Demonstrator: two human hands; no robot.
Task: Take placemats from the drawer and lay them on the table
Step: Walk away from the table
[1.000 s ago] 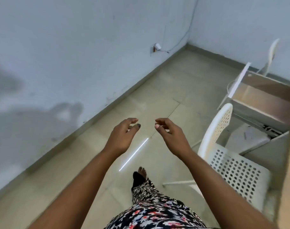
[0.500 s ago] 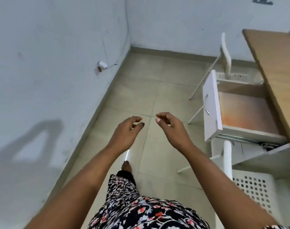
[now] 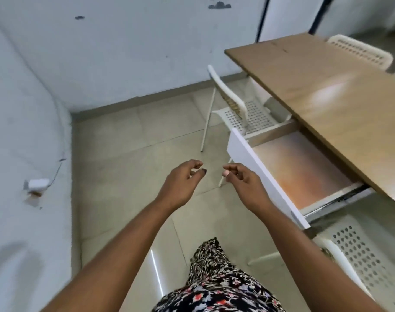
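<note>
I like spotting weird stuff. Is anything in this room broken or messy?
Yes. On the left wall a small white plug hangs by a chipped patch, its wire trailing up. The back wall has dark chipped spots. The drawer under the table stands pulled open; the part that shows holds no placemats. Both hands are empty.

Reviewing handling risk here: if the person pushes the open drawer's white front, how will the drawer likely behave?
The drawer sits pulled out on a visible metal runner, so it should probably slide straight in under the table. It looks light, since no contents show, so a firm shove may slam it. Both the left hand and right hand hover empty, off it.
</note>
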